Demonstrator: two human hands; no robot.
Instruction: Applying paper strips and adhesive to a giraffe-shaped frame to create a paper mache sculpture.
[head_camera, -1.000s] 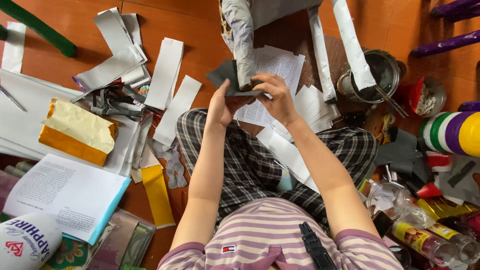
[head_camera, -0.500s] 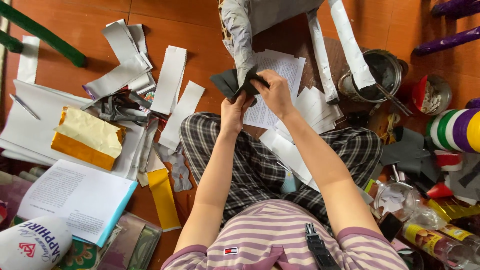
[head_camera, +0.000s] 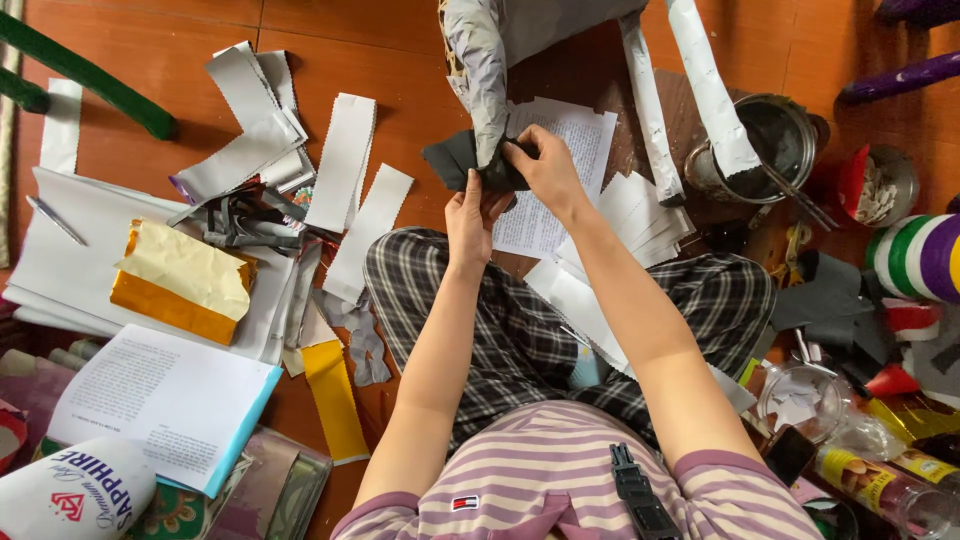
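Both hands have shifted left, left hand (head_camera: 470, 212) and right hand (head_camera: 540, 165) pinching dark paper (head_camera: 455, 160).

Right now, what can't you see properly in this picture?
- Dark paper piece: partly covered by the left hand, the right hand and the silver strip in the head view.
- Silver strip: its upper end runs off the top edge.
- Metal pot: inside is dark, contents unclear.
- Pen: too small for detail.
- Left fingers: tips hidden behind the dark piece.
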